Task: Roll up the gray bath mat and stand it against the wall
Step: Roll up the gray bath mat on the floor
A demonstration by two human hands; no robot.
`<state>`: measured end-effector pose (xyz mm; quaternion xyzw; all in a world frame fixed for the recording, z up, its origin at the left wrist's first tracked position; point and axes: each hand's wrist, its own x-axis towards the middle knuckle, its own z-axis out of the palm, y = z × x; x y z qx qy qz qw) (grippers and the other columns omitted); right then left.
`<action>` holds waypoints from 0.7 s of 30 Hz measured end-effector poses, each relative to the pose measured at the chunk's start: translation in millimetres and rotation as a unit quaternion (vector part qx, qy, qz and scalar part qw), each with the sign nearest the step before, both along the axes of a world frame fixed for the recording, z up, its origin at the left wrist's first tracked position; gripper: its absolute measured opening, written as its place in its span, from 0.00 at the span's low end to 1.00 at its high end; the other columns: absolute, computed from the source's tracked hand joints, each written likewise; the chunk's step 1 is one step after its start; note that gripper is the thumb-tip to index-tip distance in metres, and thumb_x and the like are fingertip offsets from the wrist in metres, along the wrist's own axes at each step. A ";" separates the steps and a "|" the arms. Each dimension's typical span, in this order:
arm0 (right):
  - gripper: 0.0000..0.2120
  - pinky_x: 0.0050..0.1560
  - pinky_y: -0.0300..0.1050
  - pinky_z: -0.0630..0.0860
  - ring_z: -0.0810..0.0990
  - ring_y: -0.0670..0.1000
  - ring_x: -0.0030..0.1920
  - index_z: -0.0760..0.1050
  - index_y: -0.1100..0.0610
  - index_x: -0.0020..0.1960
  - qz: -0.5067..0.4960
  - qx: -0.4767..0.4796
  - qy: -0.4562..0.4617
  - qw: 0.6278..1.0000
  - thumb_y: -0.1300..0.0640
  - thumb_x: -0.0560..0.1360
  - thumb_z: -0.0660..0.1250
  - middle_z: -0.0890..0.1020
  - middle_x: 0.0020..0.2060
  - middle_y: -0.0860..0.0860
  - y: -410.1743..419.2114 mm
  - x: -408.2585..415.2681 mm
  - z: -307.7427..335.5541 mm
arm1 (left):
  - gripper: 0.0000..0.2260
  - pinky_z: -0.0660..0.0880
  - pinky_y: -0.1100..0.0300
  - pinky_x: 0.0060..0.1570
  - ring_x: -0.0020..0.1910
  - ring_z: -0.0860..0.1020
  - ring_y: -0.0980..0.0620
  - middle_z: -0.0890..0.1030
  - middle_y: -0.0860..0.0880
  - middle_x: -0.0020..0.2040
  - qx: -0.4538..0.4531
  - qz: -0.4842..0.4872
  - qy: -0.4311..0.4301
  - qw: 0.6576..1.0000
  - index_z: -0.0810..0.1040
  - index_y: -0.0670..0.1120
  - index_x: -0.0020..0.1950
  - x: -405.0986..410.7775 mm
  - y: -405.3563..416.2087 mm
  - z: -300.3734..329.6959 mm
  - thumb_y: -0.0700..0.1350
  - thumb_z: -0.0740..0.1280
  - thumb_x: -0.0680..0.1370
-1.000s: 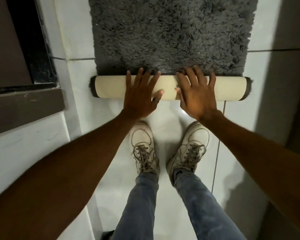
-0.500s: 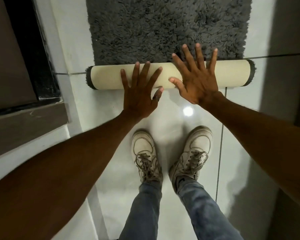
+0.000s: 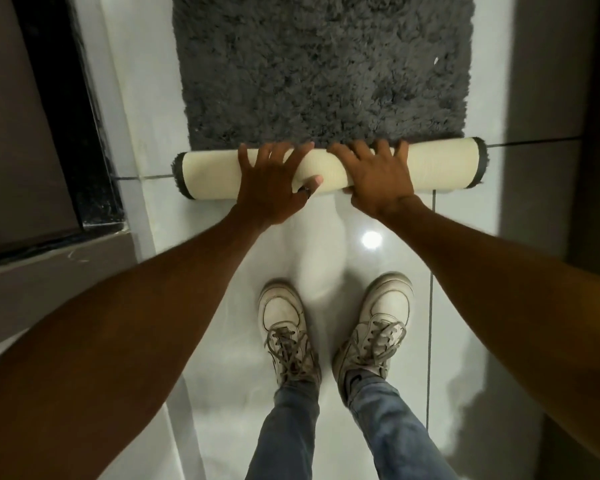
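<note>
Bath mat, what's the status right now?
Left hand and right hand flat on the cream roll, fingers spread. Gray bath mat mostly unrolled ahead. Nothing lying on it.

The gray bath mat point(image 3: 323, 64) is being pressed at its rolled near end by the left hand point(image 3: 274, 188) and right hand point(image 3: 378, 181), fingers spread.

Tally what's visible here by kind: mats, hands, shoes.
Bath mat, partly rolled: 1
Hands, left hand and right hand, both pressed on the roll: 2
Shoes, left shoe and right shoe: 2
Total: 5
</note>
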<state>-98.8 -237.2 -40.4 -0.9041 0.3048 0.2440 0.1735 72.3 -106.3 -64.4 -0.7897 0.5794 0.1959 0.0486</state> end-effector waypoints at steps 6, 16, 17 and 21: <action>0.37 0.74 0.67 0.68 0.75 0.63 0.71 0.64 0.48 0.78 0.000 0.183 0.109 0.977 0.45 0.74 0.76 0.77 0.72 0.55 12.5 -29.0 1.1 | 0.31 0.54 0.28 0.75 0.79 0.61 0.37 0.63 0.41 0.81 -0.018 0.036 0.038 0.998 0.60 0.53 0.82 -62.9 64.7 15.7 0.64 0.57 0.82; 0.34 0.75 0.77 0.59 0.67 0.67 0.79 0.67 0.55 0.81 -0.120 -0.018 -0.068 0.990 0.47 0.78 0.70 0.71 0.79 0.59 84.7 -97.6 19.1 | 0.35 0.47 0.20 0.71 0.82 0.51 0.36 0.55 0.45 0.84 -0.006 -0.028 0.014 0.999 0.55 0.58 0.83 -83.9 73.4 -1.1 0.71 0.55 0.79; 0.35 0.75 0.79 0.55 0.63 0.67 0.81 0.65 0.56 0.83 -0.109 -0.023 -0.069 0.991 0.44 0.79 0.66 0.67 0.81 0.61 93.0 -104.7 22.5 | 0.35 0.47 0.20 0.71 0.82 0.52 0.36 0.56 0.45 0.84 -0.005 -0.035 0.016 0.999 0.55 0.58 0.83 -76.1 62.0 -2.9 0.71 0.53 0.79; 0.54 0.77 0.81 0.42 0.42 0.66 0.85 0.42 0.51 0.87 -0.059 0.013 0.030 0.998 0.30 0.75 0.67 0.44 0.86 0.58 88.7 -101.3 17.7 | 0.34 0.50 0.23 0.73 0.82 0.53 0.36 0.57 0.43 0.83 -0.021 -0.058 0.012 0.998 0.59 0.56 0.83 -52.6 29.1 0.9 0.72 0.51 0.80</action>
